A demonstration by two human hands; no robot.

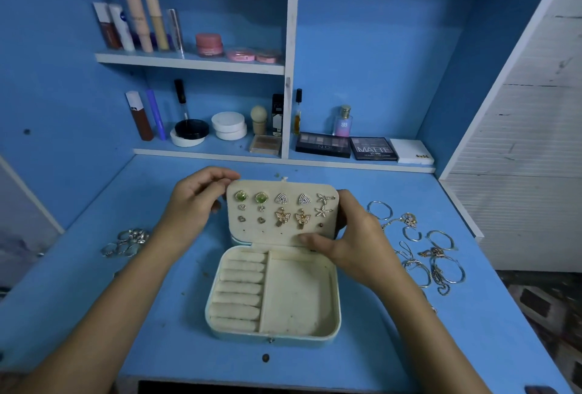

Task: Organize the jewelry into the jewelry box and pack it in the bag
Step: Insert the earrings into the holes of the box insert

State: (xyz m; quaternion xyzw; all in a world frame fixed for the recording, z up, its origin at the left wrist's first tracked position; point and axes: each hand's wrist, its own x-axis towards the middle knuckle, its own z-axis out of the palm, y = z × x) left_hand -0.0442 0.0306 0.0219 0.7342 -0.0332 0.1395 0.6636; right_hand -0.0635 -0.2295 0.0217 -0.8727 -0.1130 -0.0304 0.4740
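Note:
An open jewelry box [333,324] with a cream lining sits mid-desk. Its upright lid [327,229] carries several earrings [282,209] pinned in rows. The base has ring rolls on the left and a bare compartment on the right. My left hand [192,201] touches the lid's upper left corner. My right hand [349,240] grips the lid's lower right edge, thumb on the inside. A heap of silver rings [129,240] lies to the left of the box. Bracelets and chains [425,251] are spread on the right. No bag is in view.
The blue desk [157,340] has shelves behind it holding cosmetics: tubes and jars [208,43] above, compacts [228,125], a perfume bottle [343,122] and eyeshadow palettes [373,147] below. A white wall [529,141] stands at the right.

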